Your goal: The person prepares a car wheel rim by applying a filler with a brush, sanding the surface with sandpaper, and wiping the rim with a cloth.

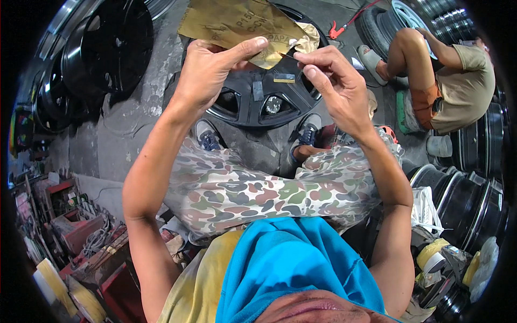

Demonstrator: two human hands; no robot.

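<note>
1. Your left hand is raised, thumb and fingers pinching the sandpaper.
2. Your right hand pinches its torn edge.
3. The sheet hangs over the black rim between your shoes.

We are holding the sandpaper sheet above the wheel rim. The rim is lying before our shoes. Another person is sitting to our right.

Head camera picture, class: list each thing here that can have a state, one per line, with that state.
Sandpaper sheet: crumpled, held up by both hands.
Left hand: pinching the sheet's lower edge.
Right hand: pinching the sheet's right corner.
Black wheel rim: lying flat on the floor between the feet.
Stacked rims: upright, at right.
</note>
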